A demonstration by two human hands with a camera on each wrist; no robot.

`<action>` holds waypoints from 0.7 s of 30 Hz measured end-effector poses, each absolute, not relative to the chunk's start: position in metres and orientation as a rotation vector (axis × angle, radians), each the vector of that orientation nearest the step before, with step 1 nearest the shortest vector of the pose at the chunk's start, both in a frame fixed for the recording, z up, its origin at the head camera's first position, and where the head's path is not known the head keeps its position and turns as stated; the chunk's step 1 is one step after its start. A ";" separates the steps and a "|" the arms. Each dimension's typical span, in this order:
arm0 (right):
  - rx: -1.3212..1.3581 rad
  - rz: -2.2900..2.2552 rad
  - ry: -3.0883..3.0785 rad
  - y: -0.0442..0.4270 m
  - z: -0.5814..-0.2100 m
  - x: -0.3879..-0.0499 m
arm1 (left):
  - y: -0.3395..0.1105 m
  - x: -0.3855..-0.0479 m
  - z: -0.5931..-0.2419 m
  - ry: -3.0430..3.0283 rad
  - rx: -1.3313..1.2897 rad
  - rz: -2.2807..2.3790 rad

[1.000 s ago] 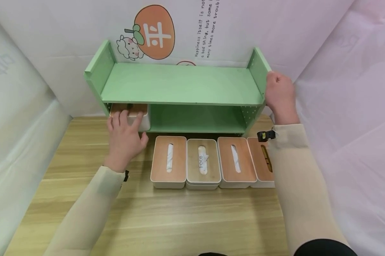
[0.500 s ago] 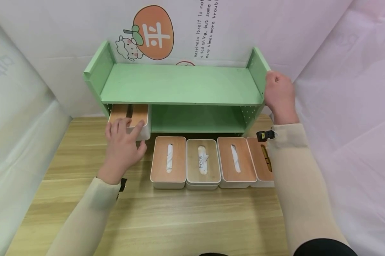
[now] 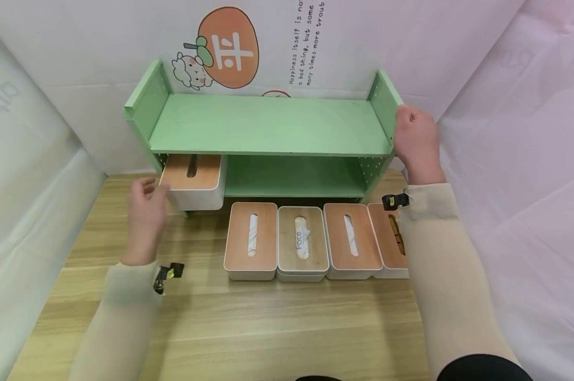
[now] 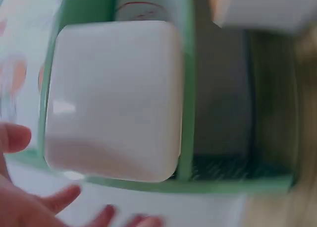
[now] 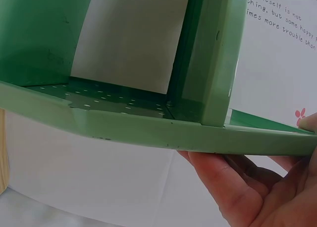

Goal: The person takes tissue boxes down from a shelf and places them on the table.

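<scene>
A white tissue box with a wood-coloured lid [image 3: 177,172] sits at the left end of the lower level of the green shelf [image 3: 268,124]. Its front sticks out past the shelf edge. Just left of that front corner is my left hand [image 3: 144,219]. In the left wrist view, the fingers [image 4: 64,197] are spread and stand apart from the white box front [image 4: 114,100]. My right hand [image 3: 416,143] grips the shelf's right side panel [image 3: 386,106]. From the right wrist view, its fingers [image 5: 223,182] lie against the outside of the panel [image 5: 148,133].
Several lidded tissue boxes stand in a row on the wooden table [image 3: 249,328] before the shelf, among them an orange-lidded one [image 3: 239,238] and a paler one [image 3: 315,233]. White sheets [image 3: 520,174] hang around the table.
The tissue box in the shelf has come forward, so more of its lid and front shows. My left hand has left its front and moved left. My right hand has stayed on the panel.
</scene>
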State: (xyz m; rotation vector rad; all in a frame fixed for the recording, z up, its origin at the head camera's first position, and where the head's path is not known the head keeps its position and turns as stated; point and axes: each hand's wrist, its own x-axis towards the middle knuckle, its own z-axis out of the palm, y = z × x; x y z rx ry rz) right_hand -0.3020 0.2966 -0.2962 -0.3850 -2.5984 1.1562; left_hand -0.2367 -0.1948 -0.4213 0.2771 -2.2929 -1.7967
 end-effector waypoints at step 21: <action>-0.394 1.167 -2.598 0.297 -0.297 -0.304 | -0.228 -0.253 -0.431 -1.860 0.288 -2.852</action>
